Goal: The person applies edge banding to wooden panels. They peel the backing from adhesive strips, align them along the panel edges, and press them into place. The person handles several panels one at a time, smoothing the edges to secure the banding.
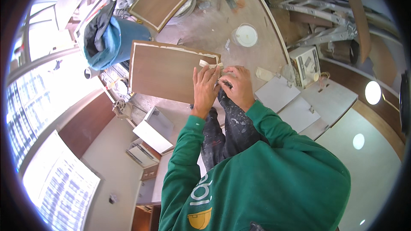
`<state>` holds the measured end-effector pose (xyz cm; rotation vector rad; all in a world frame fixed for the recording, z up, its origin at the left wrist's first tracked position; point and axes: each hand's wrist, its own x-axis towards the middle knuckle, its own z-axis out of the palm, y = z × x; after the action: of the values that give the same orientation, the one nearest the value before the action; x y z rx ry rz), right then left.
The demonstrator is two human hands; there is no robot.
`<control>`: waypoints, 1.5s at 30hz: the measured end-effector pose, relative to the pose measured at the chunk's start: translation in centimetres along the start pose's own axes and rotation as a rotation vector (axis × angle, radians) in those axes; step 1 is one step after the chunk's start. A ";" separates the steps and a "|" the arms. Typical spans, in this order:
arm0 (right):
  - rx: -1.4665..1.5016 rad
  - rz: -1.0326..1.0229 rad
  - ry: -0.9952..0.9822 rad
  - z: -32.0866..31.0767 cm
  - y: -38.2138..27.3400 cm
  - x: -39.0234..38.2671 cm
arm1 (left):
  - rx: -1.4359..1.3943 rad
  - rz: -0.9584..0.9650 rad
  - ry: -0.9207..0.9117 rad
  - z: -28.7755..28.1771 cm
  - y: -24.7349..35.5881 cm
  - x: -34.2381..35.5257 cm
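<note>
As a white strip [204, 63] curled loose, left hand [206, 89] and right hand [238, 86] drew close at a panel's corner

While the left hand lay over the right-hand end of a brown panel [165, 72], its fingers were stretched out and slightly apart, their tips just below the strip. The right hand was turned inward beside it, its fingers bent and its thumb side toward the left hand; whether either hand pinched anything between the fingertips, I could not tell. The panel, edged in places with a pale border, spread mostly to the left of the left fingers.

Beyond those fingers and to the left stood a blue bin [130, 38] (with dark cloth [97, 28] heaped over its rim), and farther off lay a second brown panel [169, 0], set at a slant. A white round container [246, 36] sat beyond the right fingers, well apart from them. To the right of the right fingers were pale boards [276, 92], and below both hands showed dark trousers [240, 119], spattered with light specks.
</note>
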<state>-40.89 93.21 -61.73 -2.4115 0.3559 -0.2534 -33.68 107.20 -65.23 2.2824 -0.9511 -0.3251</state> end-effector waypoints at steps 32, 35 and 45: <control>0.464 0.827 -0.017 12.7 13.9 -2.3 | -0.866 -1.007 0.756 2.9 -3.1 0.8; 0.289 0.720 0.019 13.4 14.6 -1.9 | -0.852 -1.017 0.831 2.9 -2.1 1.2; 0.098 0.463 -0.029 12.4 15.3 0.4 | -0.869 -1.063 1.063 -0.2 -5.7 -2.4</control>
<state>-40.03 89.34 -81.02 -2.1611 0.8496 -0.0257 -32.17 112.02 -68.72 1.5137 0.8355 0.0878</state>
